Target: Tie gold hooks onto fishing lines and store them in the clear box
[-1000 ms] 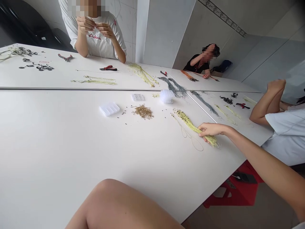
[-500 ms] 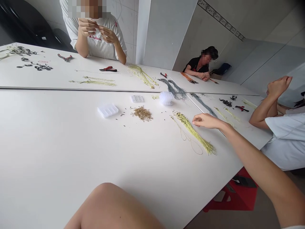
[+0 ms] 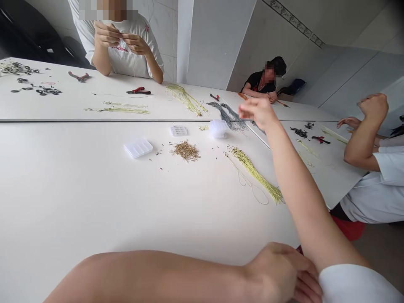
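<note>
The white bench (image 3: 63, 189) carries 4 pairs of red-handled pliers (image 3: 139, 91), with black rings (image 3: 38, 90) at its far left end. 3 co-workers are seated along it: 1 in a white T-shirt (image 3: 126, 54) opposite, 1 in a black top (image 3: 260, 82) at the far end, 1 in a pale shirt (image 3: 375, 198) at right. A blue bag (image 3: 293, 86) sits beyond the bench; a red plastic stool (image 3: 347, 227) stands beside the right co-worker.

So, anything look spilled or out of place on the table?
Yes: small dark bits lie scattered on the white table beside the pile of brass hooks, loose and apart from the clear plastic box, so they look spilled.
</note>
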A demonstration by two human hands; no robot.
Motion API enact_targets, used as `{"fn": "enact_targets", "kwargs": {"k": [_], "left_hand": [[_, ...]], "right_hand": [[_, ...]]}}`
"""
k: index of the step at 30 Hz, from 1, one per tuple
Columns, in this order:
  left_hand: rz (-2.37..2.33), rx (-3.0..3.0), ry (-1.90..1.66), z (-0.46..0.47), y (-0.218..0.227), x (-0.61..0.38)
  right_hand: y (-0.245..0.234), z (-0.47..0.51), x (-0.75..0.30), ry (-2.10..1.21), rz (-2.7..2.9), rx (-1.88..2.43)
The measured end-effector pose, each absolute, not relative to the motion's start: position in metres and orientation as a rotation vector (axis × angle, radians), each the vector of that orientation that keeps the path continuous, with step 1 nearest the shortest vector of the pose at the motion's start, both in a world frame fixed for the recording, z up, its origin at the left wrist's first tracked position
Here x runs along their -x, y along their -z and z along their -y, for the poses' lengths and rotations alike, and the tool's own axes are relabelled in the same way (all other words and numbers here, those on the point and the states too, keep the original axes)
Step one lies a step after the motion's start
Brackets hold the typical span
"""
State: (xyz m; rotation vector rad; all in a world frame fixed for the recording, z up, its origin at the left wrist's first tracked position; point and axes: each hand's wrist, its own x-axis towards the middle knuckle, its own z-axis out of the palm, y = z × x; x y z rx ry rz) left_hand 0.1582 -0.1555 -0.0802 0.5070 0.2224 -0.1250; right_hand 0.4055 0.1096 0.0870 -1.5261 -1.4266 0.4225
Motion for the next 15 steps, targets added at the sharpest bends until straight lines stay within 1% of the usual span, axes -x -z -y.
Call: {"fn": "enact_targets", "kwargs": {"k": [3, 6, 9, 13, 15], "left_hand": [[-0.474, -0.337, 0.051, 0.123, 0.03, -0.166], [-0.357, -0.287, -0.043, 0.117, 0.002, -0.16], [-0.314, -0.313, -0.016, 0.123, 0.0, -0.152], [-0.425, -0.384, 0.14, 0.125, 0.009, -0.144], [-0.42, -0.41, 0.097, 0.121, 0.009, -0.142]], "right_hand": [[-0.139, -0.135, -0.396, -0.416, 1.294, 1.224], [-0.171, -0.142, -0.379, -0.426, 1.307, 1.191], [-0.177, -0.139, -0.365, -0.459, 1.367, 1.166], [-0.167, -0.139, -0.36, -0.516, 1.366, 1.161], [-0.16, -0.142, -0.361, -0.547, 1.321, 1.166]]}}
